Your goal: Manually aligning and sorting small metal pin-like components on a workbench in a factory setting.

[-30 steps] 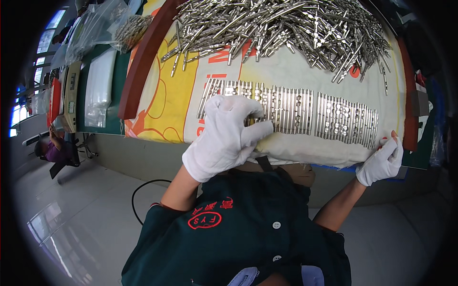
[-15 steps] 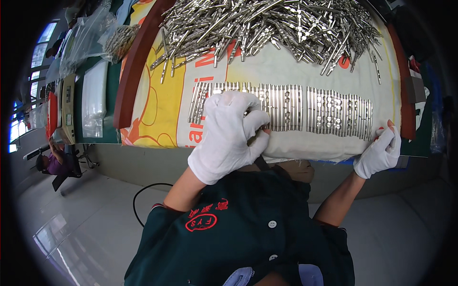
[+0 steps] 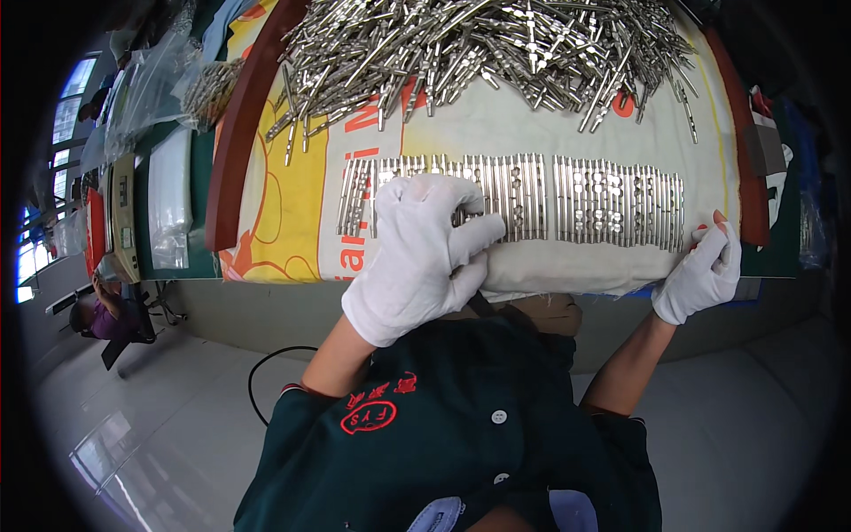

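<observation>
Slim shiny metal rods (image 3: 612, 202) with stepped, knobbed sections lie side by side in a row on the cloth, with a narrow gap partway along. My left hand (image 3: 421, 253), in a white glove, is bent over the left part of this row and hides some rods. Its index finger reaches to the rods' near ends, with the thumb apart below it; no held rod shows. Just off the row's right end, my right hand (image 3: 702, 273), also gloved, rests at the cloth's near edge. Its fingers are loosely bent and apart, with bare fingertips showing and nothing visible in them.
Beyond the row lies a large tangled heap of similar rods (image 3: 496, 53). Dark red wooden rails (image 3: 251, 133) border the patterned cloth (image 3: 297, 213) on both sides. Clear plastic bags (image 3: 173, 199) lie farther left. A seated person (image 3: 108, 315) is at the far left.
The table scene has shifted slightly left in view. My left thumb and index finger have moved apart from their earlier near-pinch. My right hand stays by the row's right end.
</observation>
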### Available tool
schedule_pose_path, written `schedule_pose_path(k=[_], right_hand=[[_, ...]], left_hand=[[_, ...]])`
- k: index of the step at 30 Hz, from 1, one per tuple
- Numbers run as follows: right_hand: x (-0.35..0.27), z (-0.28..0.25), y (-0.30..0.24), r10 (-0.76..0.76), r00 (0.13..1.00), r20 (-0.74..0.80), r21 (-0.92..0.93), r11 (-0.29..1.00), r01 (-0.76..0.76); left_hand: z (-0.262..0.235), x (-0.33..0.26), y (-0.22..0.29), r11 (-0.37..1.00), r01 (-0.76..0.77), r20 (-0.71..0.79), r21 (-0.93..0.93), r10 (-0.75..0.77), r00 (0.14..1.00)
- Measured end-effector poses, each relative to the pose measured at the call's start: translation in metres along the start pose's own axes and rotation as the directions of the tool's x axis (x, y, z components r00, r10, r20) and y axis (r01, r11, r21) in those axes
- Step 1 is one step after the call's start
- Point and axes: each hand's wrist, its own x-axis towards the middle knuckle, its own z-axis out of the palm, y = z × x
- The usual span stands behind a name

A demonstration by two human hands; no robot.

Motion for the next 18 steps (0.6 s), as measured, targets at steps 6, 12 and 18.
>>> schedule_pose_path(k=[6, 12, 18], right_hand=[[0.0, -0.004, 0.008, 0.016, 1.0, 0.012, 0.018, 1.0, -0.016], [-0.001, -0.006, 0.007, -0.017, 1.0, 0.018, 0.006, 1.0, 0.017], [-0.002, -0.002, 0.005, -0.045, 0.999, 0.007, 0.036, 0.998, 0.045]], left_hand=[[0.006, 0.008, 0.008, 0.999, 0.046, 0.014, 0.017, -0.046, 0.999], [0.01, 0.01, 0.011, 0.997, 0.065, -0.013, 0.04, -0.065, 0.998], [0.007, 0.013, 0.016, 0.997, 0.068, -0.006, 0.037, -0.068, 0.998]])
